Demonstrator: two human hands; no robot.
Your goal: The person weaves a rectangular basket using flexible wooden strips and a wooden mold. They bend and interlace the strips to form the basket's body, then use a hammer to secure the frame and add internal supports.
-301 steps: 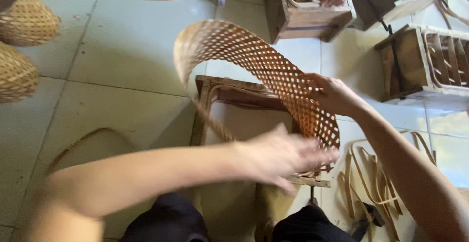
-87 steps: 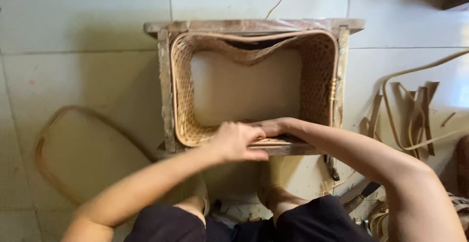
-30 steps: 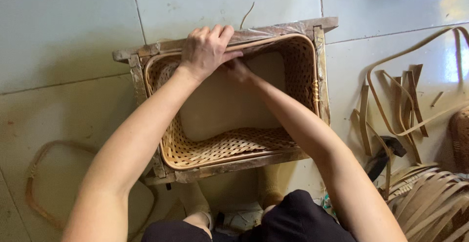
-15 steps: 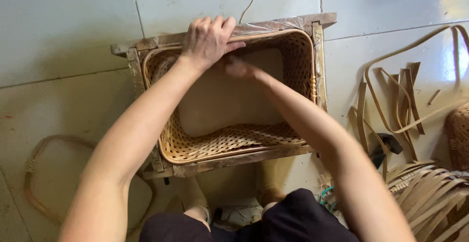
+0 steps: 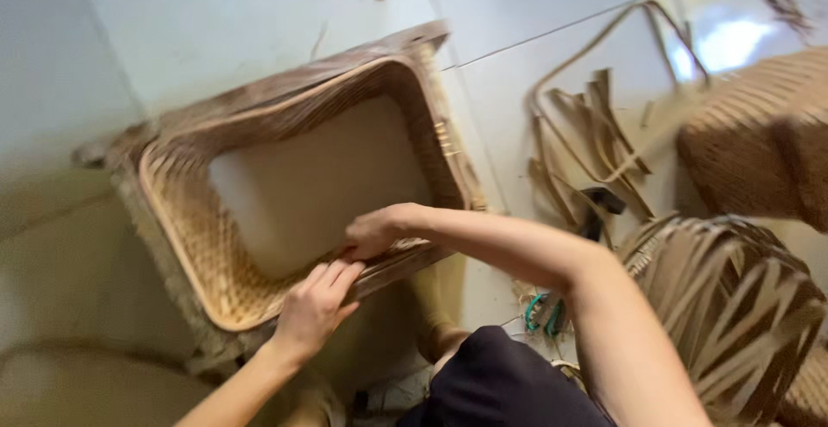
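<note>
The woven cane sheet (image 5: 216, 254) lies curved inside the wooden frame (image 5: 285, 82) on the tiled floor (image 5: 216, 13), lining its walls. Both hands work the near edge: the left hand (image 5: 315, 306) lies flat, fingers together, pressing on the near rail, while the right hand (image 5: 375, 233) curls its fingers onto the weave just beside it. To seat it well, press evenly along the rail, keeping the weave flush against the frame without buckling. Loose cane strips (image 5: 595, 134) lie well apart to the right

No packages, no labels, no signs, no screens
</note>
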